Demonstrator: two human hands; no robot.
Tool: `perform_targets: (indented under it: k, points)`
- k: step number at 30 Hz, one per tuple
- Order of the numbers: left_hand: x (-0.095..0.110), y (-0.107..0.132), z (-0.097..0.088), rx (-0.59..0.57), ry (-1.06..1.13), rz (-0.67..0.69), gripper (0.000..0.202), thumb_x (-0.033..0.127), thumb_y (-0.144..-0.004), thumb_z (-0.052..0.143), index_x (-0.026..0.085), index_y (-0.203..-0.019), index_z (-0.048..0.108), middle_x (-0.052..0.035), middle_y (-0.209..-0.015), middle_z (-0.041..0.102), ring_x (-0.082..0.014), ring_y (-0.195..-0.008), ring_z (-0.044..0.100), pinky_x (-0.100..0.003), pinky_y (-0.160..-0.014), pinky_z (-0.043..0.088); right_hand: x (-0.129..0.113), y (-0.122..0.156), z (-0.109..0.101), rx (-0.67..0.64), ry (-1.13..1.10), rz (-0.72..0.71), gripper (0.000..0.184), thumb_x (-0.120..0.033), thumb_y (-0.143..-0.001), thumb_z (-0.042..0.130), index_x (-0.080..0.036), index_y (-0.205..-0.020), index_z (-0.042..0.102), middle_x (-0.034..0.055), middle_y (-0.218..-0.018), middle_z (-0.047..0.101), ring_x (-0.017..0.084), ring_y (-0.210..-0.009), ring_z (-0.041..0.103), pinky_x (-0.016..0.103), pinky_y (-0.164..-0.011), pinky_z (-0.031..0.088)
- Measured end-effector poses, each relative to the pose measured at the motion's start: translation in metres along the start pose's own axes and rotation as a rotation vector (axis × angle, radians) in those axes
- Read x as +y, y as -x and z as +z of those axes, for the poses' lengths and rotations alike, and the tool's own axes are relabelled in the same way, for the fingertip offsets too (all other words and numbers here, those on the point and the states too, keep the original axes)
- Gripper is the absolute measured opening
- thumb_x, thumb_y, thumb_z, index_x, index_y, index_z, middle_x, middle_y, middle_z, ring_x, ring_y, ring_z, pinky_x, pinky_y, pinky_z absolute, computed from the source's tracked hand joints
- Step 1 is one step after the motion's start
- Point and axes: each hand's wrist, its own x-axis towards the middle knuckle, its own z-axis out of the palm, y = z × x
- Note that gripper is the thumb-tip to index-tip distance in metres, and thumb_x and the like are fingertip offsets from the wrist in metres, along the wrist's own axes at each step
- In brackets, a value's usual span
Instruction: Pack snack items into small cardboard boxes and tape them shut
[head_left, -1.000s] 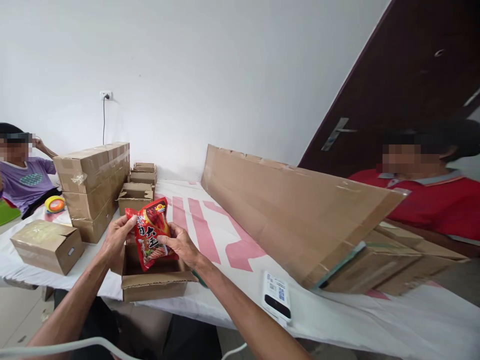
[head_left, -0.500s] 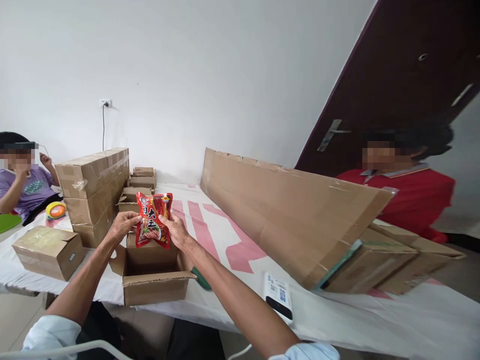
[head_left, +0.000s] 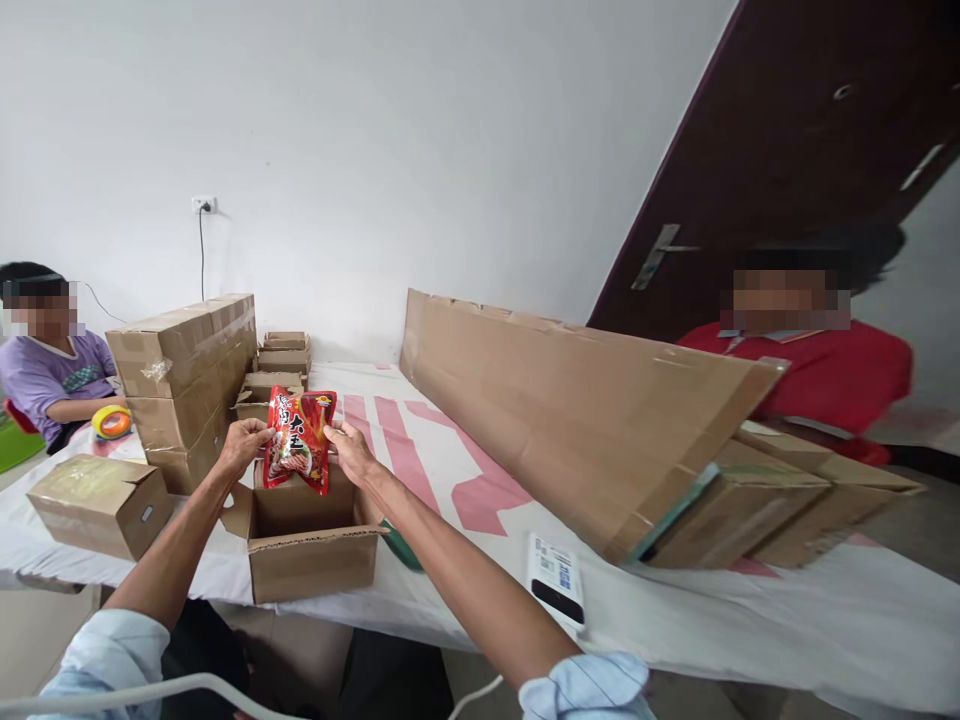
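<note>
Pinching red packet (head_left: 301, 440), both arms (head_left: 450, 540) outstretched.

Pale wall (head_left: 450, 150), socket (head_left: 204, 205) with black cable (head_left: 202, 255); dark door (head_left: 780, 150), metal handle (head_left: 655, 258); tiled floor (head_left: 45, 630).

Red printed rectangular plastic packet (head_left: 301, 445) has a glossy film finish. Open brown rectangular cardboard box (head_left: 315, 570) is matt with a rough corrugated edge; white-and-pink cloth sheet (head_left: 480, 495) looks matt, silver metal door handle (head_left: 657, 257) smooth.
</note>
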Motion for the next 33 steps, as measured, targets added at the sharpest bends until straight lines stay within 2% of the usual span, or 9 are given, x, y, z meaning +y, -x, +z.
perform_targets:
  k: [3,7,13,20,26,30,33]
  points:
    - [0.002,0.002,0.001,0.004,0.004,0.014,0.053,0.051,-0.041,0.097,0.016,-0.061,0.063,0.0013,-0.054,0.064,-0.0124,-0.046,0.058,-0.025,-0.047,0.050,-0.001,0.001,0.003,0.015,0.022,-0.023,0.040,-0.044,-0.069,0.084,-0.023,-0.091,0.058,-0.0012,-0.082,0.074,0.018,-0.073,0.069,0.029,-0.063,0.055]
    - [0.008,0.010,0.004,0.002,0.014,0.061,0.052,0.054,-0.047,0.096,0.015,-0.064,0.065,0.0008,-0.057,0.066,-0.0125,-0.048,0.059,-0.025,-0.049,0.050,-0.005,0.005,0.007,0.043,0.055,-0.086,0.042,-0.048,-0.069,0.080,-0.024,-0.093,0.057,-0.0015,-0.084,0.074,0.018,-0.077,0.068,0.029,-0.068,0.055]
    - [0.019,0.027,0.005,0.012,0.019,0.149,0.049,0.055,-0.054,0.094,0.016,-0.064,0.066,0.0001,-0.060,0.067,-0.0140,-0.054,0.062,-0.026,-0.054,0.053,-0.024,0.020,0.013,0.054,0.124,-0.218,0.033,-0.047,-0.074,0.074,-0.024,-0.095,0.060,-0.0014,-0.084,0.073,0.019,-0.075,0.065,0.030,-0.067,0.052]
    - [0.034,0.040,0.005,0.030,0.002,0.233,0.043,0.053,-0.061,0.091,0.016,-0.064,0.069,-0.0005,-0.063,0.068,-0.0133,-0.057,0.060,-0.026,-0.058,0.052,-0.047,0.035,0.022,0.036,0.159,-0.306,0.036,-0.051,-0.079,0.070,-0.024,-0.102,0.061,0.0004,-0.083,0.073,0.022,-0.077,0.066,0.033,-0.070,0.053]
    - [0.044,0.059,0.006,0.046,-0.031,0.295,0.038,0.050,-0.065,0.089,0.017,-0.065,0.071,-0.0009,-0.063,0.069,-0.0134,-0.058,0.059,-0.025,-0.057,0.048,-0.052,0.047,0.026,0.070,0.235,-0.395,0.031,-0.052,-0.084,0.068,-0.025,-0.096,0.059,-0.0003,-0.081,0.070,0.021,-0.077,0.063,0.033,-0.072,0.053]
    - [0.054,0.078,0.018,-0.051,-0.007,0.322,0.034,0.048,-0.069,0.088,0.018,-0.079,0.077,-0.0044,-0.076,0.077,-0.0188,-0.068,0.068,-0.029,-0.065,0.055,-0.054,0.053,0.031,0.157,0.260,-0.445,0.032,-0.055,-0.085,0.067,-0.026,-0.092,0.056,-0.0006,-0.080,0.067,0.021,-0.076,0.059,0.032,-0.070,0.051]
    - [0.066,0.079,0.022,-0.065,0.006,0.337,0.032,0.044,-0.066,0.089,0.017,-0.079,0.076,-0.0046,-0.078,0.077,-0.0198,-0.069,0.069,-0.031,-0.066,0.057,-0.062,0.057,0.035,0.136,0.272,-0.468,0.031,-0.055,-0.089,0.064,-0.026,-0.098,0.057,0.0016,-0.086,0.069,0.022,-0.082,0.062,0.034,-0.074,0.052]
